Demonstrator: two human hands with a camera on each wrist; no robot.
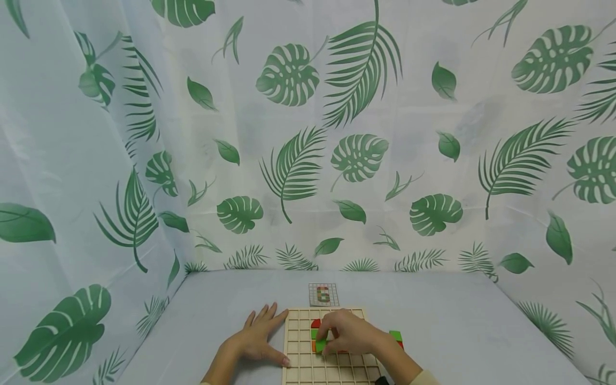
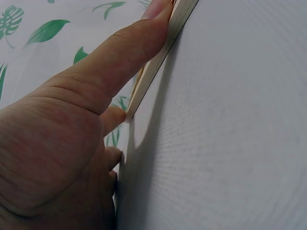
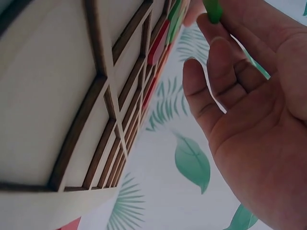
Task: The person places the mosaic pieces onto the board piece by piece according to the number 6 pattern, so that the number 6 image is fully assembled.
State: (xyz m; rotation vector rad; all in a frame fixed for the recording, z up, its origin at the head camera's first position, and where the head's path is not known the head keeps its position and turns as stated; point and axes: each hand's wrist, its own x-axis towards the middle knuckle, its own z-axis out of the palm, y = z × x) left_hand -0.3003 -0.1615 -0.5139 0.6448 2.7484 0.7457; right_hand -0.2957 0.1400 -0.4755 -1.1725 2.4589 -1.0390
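Observation:
A pale wooden grid board (image 1: 305, 360) lies flat on the table. My left hand (image 1: 257, 339) spreads its fingers along the board's left side, index tip and thumb at the frame; in the left wrist view the thumb (image 2: 120, 62) reaches over the board's edge (image 2: 156, 62). My right hand (image 1: 353, 332) pinches a green tile (image 1: 320, 346) between thumb and fingers above the middle cells, a tile (image 3: 212, 10) also visible in the right wrist view. Near it a red tile (image 1: 315, 323), another green tile (image 1: 314, 334) and an orange tile (image 1: 314, 346) sit in cells; the hand hides others.
Behind the board lies a card (image 1: 323, 294) printed with a grid and a coloured pattern. Right of the board, a green piece (image 1: 395, 335) and a red one show beside the right forearm. A black object (image 1: 382, 380) is at the front edge. Leaf-print curtains (image 1: 308, 187) enclose the table.

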